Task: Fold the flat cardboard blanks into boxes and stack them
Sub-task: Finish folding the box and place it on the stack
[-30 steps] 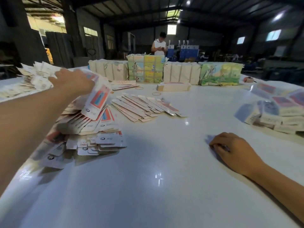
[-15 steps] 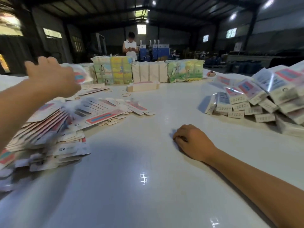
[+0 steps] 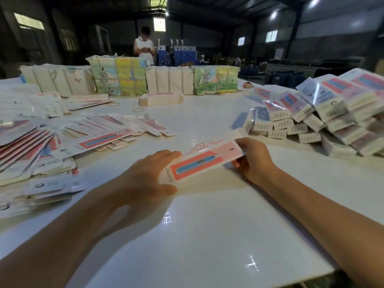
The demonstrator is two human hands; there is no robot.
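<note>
Both hands grip one flat white cardboard blank with a red-and-blue printed panel (image 3: pixel 202 160), held just above the glossy white desk (image 3: pixel 207 235) near the middle of the view. The left hand (image 3: pixel 145 175) is closed on the blank's near-left end, at about 8 o'clock from its middle, with the thumb below the edge and the fingers along the far side. The right hand (image 3: pixel 252 157) is closed on the opposite end, at about 2 o'clock, thumb on the near edge and fingers curled behind. The blank runs slantwise from lower left to upper right, its printed face up.

At 9 to 10 o'clock on the desk lies a fanned heap of flat red-and-white blanks (image 3: pixel 41 146), some blurred. At 2 to 3 o'clock sits a tumbled pile of folded white boxes with red-and-blue windowed fronts (image 3: pixel 315 119). At 12 o'clock, along the far edge, stand bundled packs of cream and picture-printed card (image 3: pixel 128 80), with a low strapped bundle of pale card (image 3: pixel 161 99) just in front of them and two thin rubber bands (image 3: pixel 138 110) lying on the desk nearby. Beyond the far edge a person in a white sleeveless top (image 3: pixel 144 47) stands, hands raised at the chest
</note>
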